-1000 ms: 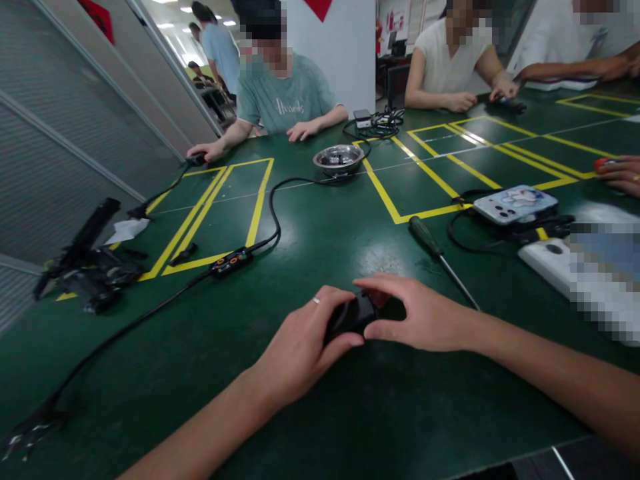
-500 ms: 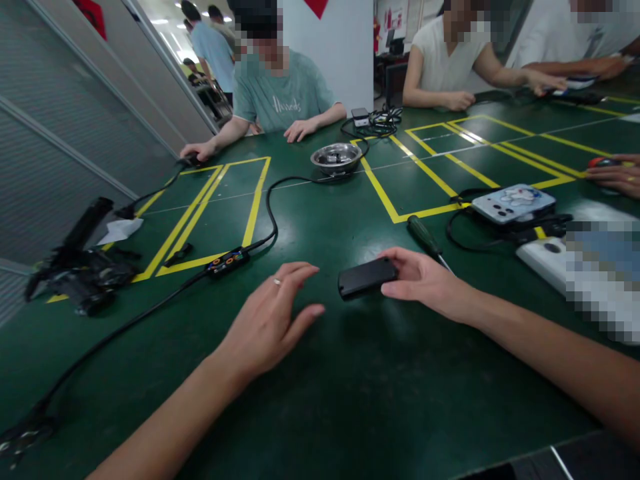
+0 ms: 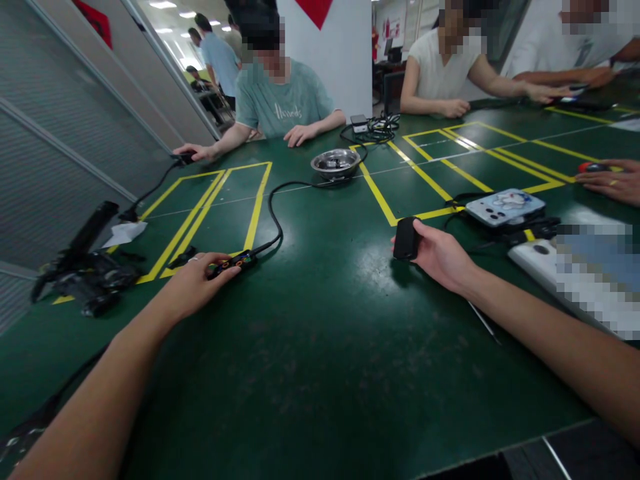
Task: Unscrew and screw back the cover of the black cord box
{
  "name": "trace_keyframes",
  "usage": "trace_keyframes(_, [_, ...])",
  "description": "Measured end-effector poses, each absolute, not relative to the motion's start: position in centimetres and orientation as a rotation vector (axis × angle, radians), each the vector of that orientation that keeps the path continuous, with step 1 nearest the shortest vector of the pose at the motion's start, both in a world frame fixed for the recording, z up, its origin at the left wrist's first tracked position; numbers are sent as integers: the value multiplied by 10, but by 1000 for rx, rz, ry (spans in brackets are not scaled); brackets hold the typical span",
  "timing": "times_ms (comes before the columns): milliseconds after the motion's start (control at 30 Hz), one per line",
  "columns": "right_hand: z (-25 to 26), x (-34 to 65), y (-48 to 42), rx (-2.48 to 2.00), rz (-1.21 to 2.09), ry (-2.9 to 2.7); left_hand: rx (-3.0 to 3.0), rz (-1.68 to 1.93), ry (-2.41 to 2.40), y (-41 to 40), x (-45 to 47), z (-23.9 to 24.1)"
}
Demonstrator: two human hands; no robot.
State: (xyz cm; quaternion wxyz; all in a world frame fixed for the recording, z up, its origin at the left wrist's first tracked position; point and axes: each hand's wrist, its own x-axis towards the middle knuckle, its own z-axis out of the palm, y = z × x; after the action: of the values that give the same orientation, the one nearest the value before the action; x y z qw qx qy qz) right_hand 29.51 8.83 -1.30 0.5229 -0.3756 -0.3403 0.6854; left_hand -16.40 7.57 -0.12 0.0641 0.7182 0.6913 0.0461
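Observation:
My left hand [image 3: 197,283] has its thumb and fingers closed around the near end of a small open circuit board [image 3: 240,263] with orange parts, which sits in line with a black cable [image 3: 273,217] on the green table. In my right hand [image 3: 443,257] is a small black plastic cover [image 3: 406,239], tilted up above the table. The thin shaft of a screwdriver [image 3: 484,323] shows beside my right forearm; its handle is hidden behind the hand. The cable's lower run passes behind my left forearm.
A steel bowl [image 3: 335,163] with small parts stands farther back. At right lie a phone in a patterned case [image 3: 505,207] and a white device [image 3: 540,257]. Black clamp-like gear [image 3: 93,280] and white paper [image 3: 125,233] lie left. Several people sit around the table.
My left hand has moved left from mid-table onto the circuit board and closed on it. My right hand has moved right and up, turning the black cover upright.

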Motion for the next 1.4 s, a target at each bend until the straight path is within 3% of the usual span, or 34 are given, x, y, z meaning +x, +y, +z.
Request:
trace_keyframes(367, [5, 305, 95, -1057, 1454, -618, 2222, 132, 2067, 70, -145, 12])
trace_keyframes(533, [11, 300, 108, -1204, 1326, -860, 2305, 216, 2187, 70, -145, 17])
trace_keyframes(600, [8, 295, 117, -1354, 1068, -1247, 2335, 230, 2234, 69, -145, 19])
trace_keyframes(733, [-12, 283, 131, -1497, 110, -2215, 2373, 253, 2278, 67, -142, 21])
trace_keyframes(800, [-22, 277, 133, -1503, -115, -2405, 2366, 266, 2314, 66, -142, 21])
trace_keyframes(1033, [-9, 225, 116, -1281, -341, -2490, 2203, 315, 2583, 65, -140, 19])
trace_keyframes(1267, [-15, 81, 101, -670, -91, -2642, 2156, 376, 2687, 64, -136, 13])
trace_keyframes(1400, [-30, 35, 107, -690, -16, -2666, 2172, 321, 2657, 64, -132, 11])
